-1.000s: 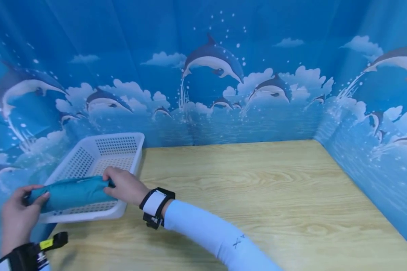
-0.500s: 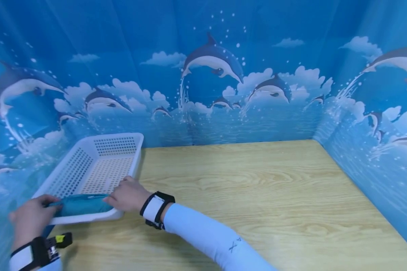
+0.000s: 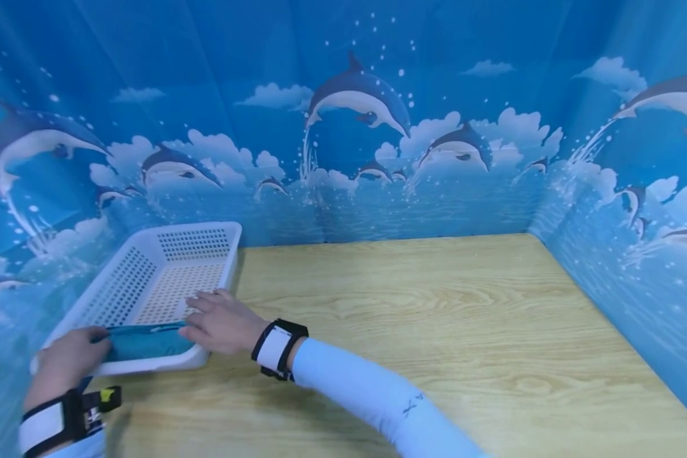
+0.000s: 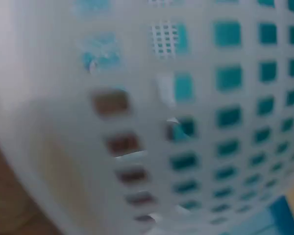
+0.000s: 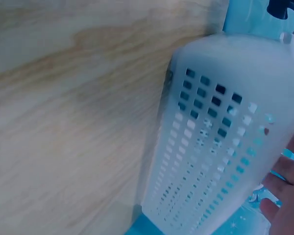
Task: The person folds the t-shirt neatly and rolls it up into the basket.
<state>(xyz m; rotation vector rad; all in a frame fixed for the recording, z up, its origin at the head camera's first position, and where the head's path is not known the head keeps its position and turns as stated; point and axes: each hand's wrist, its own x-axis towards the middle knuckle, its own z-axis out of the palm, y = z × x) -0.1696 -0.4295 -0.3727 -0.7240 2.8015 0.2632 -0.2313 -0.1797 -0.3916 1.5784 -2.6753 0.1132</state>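
Note:
A rolled teal fabric bundle (image 3: 145, 342) lies crosswise inside the near end of the white plastic basket (image 3: 166, 364). My left hand (image 3: 71, 359) reaches over the basket's near left corner and holds the bundle's left end between thumb and fingers. My right hand (image 3: 226, 323) is over the basket's right rim at the bundle's other end, its fingers spread and loosely extended. In the right wrist view its fingers (image 5: 286, 171) show beside the basket's perforated wall (image 5: 206, 137). Through the basket's holes in the left wrist view, the teal bundle (image 4: 228, 117) shows.
The basket stands at the left of a wood-grain table (image 3: 412, 331). A blue curtain (image 3: 332, 210) printed with dolphins closes off the back and both sides. Straps with small devices (image 3: 277, 346) sit on both wrists.
The teal bundle has gone down from above the basket into its near end, both hands moving with it. My right fingers have since loosened and spread off its end.

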